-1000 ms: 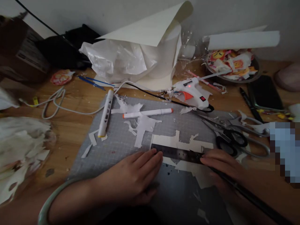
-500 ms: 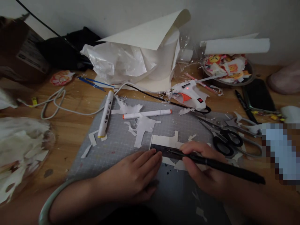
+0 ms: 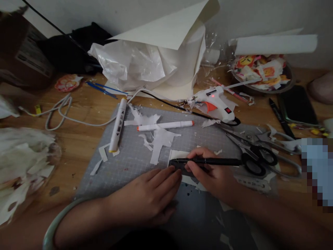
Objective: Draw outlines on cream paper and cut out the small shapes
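My right hand (image 3: 212,172) is closed around a black pen (image 3: 218,161), which lies nearly level with its tip pointing left. The pen tip is over the left end of a black strip (image 3: 185,168) on a piece of white card (image 3: 177,153); whether it touches cannot be made out. My left hand (image 3: 153,194) lies with fingers stretched out, fingertips resting at the strip's lower left corner. Beneath both hands is a grey cutting mat (image 3: 109,180). Paper scraps (image 3: 161,140) and an orange-tipped white marker (image 3: 166,125) lie just beyond.
A yellow-ended marker (image 3: 118,125) lies left on the mat. Scissors (image 3: 256,154), a ruler (image 3: 252,184) and a white glue gun (image 3: 218,104) with a lit red light are on the right. Behind stand a plastic bag (image 3: 130,66) and a bowl of wrappers (image 3: 262,74).
My right hand has moved left and slightly up, carrying the pen tip to the strip's left end. The pen has turned closer to level. My left hand stays nearly in place.
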Demonstrator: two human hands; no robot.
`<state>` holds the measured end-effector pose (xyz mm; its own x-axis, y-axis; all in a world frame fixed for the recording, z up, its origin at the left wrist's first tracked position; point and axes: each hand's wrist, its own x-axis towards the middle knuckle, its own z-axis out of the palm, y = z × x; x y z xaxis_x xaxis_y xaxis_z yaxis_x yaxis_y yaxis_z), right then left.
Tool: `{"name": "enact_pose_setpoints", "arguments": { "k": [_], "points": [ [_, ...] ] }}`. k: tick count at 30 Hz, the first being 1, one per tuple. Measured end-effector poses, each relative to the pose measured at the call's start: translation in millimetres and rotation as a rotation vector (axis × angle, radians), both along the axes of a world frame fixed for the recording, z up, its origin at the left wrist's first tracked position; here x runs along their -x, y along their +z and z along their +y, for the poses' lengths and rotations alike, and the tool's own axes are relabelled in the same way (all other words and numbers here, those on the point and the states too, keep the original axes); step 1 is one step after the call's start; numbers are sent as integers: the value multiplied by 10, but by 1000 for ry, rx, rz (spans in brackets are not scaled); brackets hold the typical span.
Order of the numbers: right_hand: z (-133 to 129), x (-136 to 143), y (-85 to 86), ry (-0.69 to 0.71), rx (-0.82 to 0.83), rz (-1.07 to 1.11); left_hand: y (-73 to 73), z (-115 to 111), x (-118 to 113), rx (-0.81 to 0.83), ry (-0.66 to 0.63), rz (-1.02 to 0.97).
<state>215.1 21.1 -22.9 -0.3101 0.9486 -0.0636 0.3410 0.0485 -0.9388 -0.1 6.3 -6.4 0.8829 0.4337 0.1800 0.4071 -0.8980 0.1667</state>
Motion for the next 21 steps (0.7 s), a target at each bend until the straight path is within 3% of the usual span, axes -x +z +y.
{"name": "enact_pose_setpoints", "arguments": {
  "k": [21],
  "points": [
    [23, 11, 48, 15, -42, -54, 21, 27, -4, 6, -6, 2]
  ]
}}
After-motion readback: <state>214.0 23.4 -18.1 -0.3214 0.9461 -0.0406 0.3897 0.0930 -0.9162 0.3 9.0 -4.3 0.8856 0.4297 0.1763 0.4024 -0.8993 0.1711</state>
